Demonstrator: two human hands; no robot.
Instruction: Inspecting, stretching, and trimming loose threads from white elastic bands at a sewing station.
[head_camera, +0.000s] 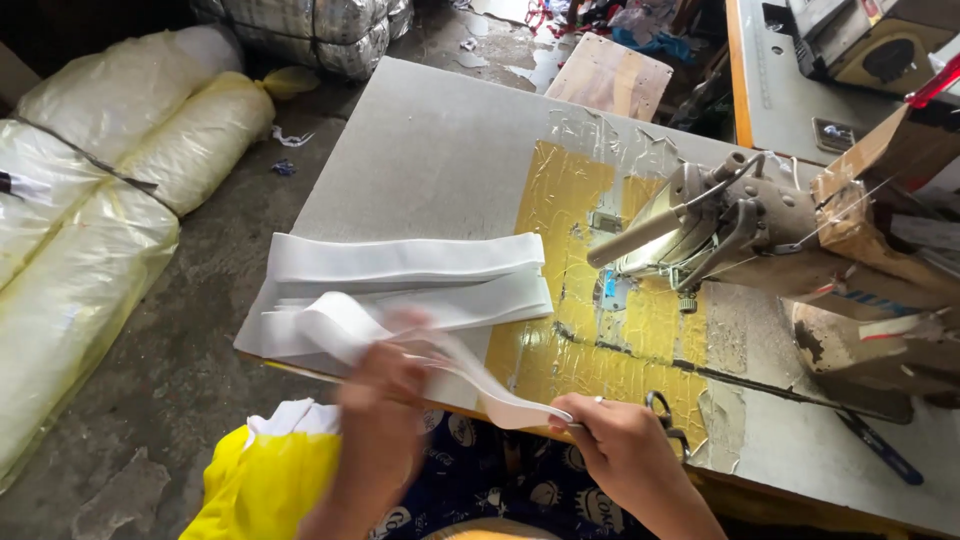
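Observation:
A stack of white fabric bands (400, 275) lies on the left part of the grey sewing table (430, 150). My left hand (385, 385), blurred by motion, grips one white band (470, 375) near the table's front edge. My right hand (615, 440) pinches the other end of that same band, which sags between the two hands. The sewing machine head (720, 230) stands to the right, above the yellow taped patch (590, 330) of the table.
Scissors (665, 415) lie by my right hand at the table edge. Large plastic-wrapped rolls (110, 190) lie on the concrete floor at left. A yellow and white cloth (270, 465) sits at my lap. A second table (790, 90) stands behind.

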